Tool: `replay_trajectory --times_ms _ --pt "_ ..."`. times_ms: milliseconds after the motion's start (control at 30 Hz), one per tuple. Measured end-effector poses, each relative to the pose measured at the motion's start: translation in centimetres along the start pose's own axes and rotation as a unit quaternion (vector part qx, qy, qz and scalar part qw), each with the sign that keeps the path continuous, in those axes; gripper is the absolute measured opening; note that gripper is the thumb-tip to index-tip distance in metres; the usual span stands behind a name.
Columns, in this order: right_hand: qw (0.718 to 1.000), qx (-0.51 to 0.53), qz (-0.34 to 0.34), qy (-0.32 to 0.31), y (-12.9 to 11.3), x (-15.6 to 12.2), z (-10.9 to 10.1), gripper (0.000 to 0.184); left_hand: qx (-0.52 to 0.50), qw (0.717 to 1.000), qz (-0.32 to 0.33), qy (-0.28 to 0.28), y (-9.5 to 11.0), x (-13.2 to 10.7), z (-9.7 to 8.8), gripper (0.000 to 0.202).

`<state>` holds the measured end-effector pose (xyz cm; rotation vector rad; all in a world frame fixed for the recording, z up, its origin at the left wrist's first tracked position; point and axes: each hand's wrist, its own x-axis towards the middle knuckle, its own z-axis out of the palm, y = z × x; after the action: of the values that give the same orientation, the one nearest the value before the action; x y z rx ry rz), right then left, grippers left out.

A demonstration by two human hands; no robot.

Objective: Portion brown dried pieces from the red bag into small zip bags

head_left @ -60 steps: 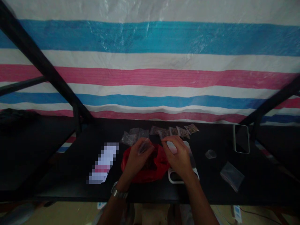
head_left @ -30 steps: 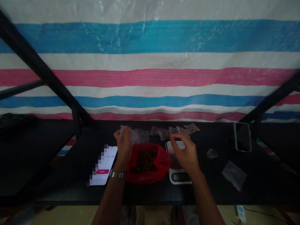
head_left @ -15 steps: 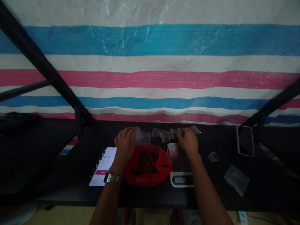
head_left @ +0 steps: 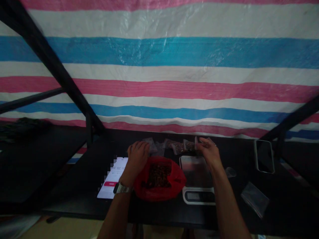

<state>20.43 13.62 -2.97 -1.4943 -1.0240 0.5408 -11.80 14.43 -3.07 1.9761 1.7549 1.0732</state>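
Observation:
A red plastic bag (head_left: 178, 181) stands open in front of me, with small dark brown pieces inside. My left hand (head_left: 138, 154) lies palm down behind its left side, fingers stretched forward beside clear empty bags (head_left: 158, 149). Along the back of the table is a row of small clear bags (head_left: 177, 148) filled with brown bits. At the row's right end, my right hand (head_left: 208, 152) pinches a small clear bag (head_left: 196, 142) between thumb and fingers; the hand hides most of it. Below that hand sits a kitchen scale (head_left: 195, 171) with nothing on its plate.
A lit phone (head_left: 109, 182) showing a timer lies left of the red bag. On the right are a small clear cup (head_left: 230, 172), a stack of clear bags (head_left: 255, 199) and a dark-screened phone (head_left: 264, 156). Black metal bars (head_left: 74, 94) slant at both sides before a striped sheet (head_left: 159, 89).
The camera view has shifted slightly. My right hand has moved a little right along the row of filled bags, and its fingers are spread wider. My left hand stays by the empty bags.

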Motion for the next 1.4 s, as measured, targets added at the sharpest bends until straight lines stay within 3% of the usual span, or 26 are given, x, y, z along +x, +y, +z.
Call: replay_trajectory --times_ms 100,233,267,300,367,467,600,767,867,933,1000,1067,1167,1333,1400 --pt "0.997 0.077 0.019 -0.019 -2.0 -1.5 -0.1 0.055 -0.064 0.998 0.003 0.012 2.3 -0.3 -1.0 0.031" --pt "0.975 0.191 0.054 -0.098 -5.0 -5.4 1.8 0.052 -0.177 0.983 0.009 -0.051 6.3 -2.4 -0.7 0.035" --pt "0.971 0.200 0.058 -0.122 -5.5 -6.4 2.5 0.049 -0.218 0.973 -0.001 -0.081 7.2 -3.0 -0.3 0.034" --pt "0.966 0.204 0.060 -0.149 -6.0 -7.4 3.3 0.047 -0.303 0.945 -0.035 -0.115 7.8 -3.5 0.1 0.029" --pt "0.961 0.208 0.042 -0.179 -6.5 -8.9 4.4 0.041 -0.359 0.922 -0.058 -0.133 8.5 -4.1 0.8 0.026" --pt "0.955 0.219 0.017 -0.198 -6.7 -10.1 5.2 0.038 -0.395 0.905 -0.073 -0.142 8.3 -4.1 1.3 0.028" --pt "0.943 0.238 0.050 -0.227 -6.8 -10.2 4.8 0.042 -0.433 0.884 -0.069 -0.162 7.5 -4.0 0.6 0.030" --pt "0.971 0.212 0.005 -0.109 -6.8 -9.9 4.6 0.035 -0.438 0.875 -0.063 -0.196 7.3 -5.0 -0.4 0.027" --pt "0.975 0.202 -0.026 -0.087 -6.9 -10.2 5.0 0.028 -0.500 0.821 -0.139 -0.239 7.0 -5.6 -0.1 0.032" --pt "0.973 0.204 -0.040 -0.102 -7.0 -10.6 5.2 0.022 -0.549 0.766 -0.202 -0.266 6.7 -5.7 0.4 0.048" --pt "0.970 0.201 -0.056 -0.123 -7.1 -11.1 5.4 0.015 -0.573 0.731 -0.234 -0.288 6.5 -5.4 0.7 0.067" --pt "0.969 0.182 -0.075 -0.148 -7.3 -11.6 5.5 0.010 -0.604 0.709 -0.250 -0.266 6.5 -5.0 0.8 0.069" --pt "0.968 0.141 -0.099 -0.184 -7.3 -12.0 5.6 0.006 -0.651 0.683 -0.268 -0.193 6.6 -4.4 0.3 0.045" --pt "0.966 0.078 -0.118 -0.215 -7.0 -11.9 5.5 0.005 -0.650 0.692 -0.274 -0.154 5.9 -4.2 -0.7 0.042" --pt "0.962 0.040 -0.144 -0.227 -6.8 -11.8 5.2 0.007 -0.636 0.708 -0.271 -0.142 5.4 -4.2 -1.1 0.044"
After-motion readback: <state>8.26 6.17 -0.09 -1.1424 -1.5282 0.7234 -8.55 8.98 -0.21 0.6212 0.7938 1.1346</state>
